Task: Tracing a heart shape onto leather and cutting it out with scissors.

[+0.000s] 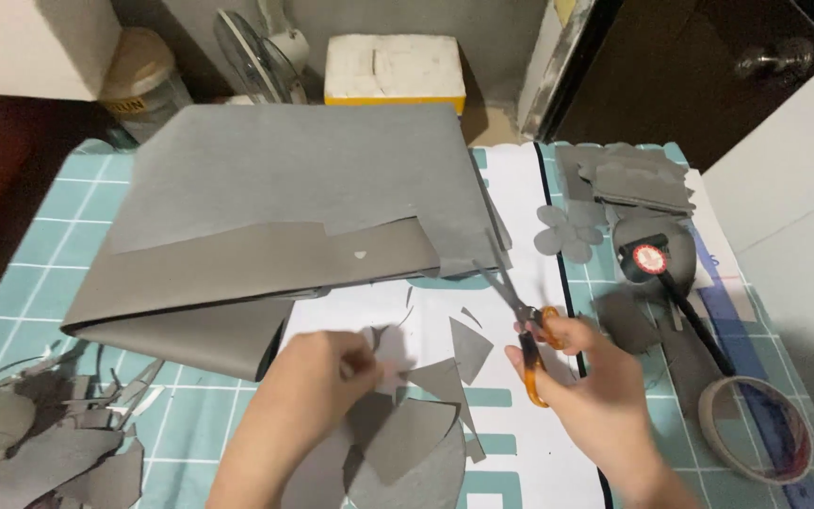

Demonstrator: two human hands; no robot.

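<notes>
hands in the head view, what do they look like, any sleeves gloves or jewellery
Both are bare. The left hand and the right hand have no gloves, and no rings or bracelets show on the visible parts. The forearms run bare to the bottom edge of the picture, with no sleeve, watch or strap in view. No markings show on either one.

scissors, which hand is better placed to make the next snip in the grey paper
Right. The right hand already grips the orange-handled scissors, blades pointing up and away. The left hand pinches a small grey paper piece.
</notes>
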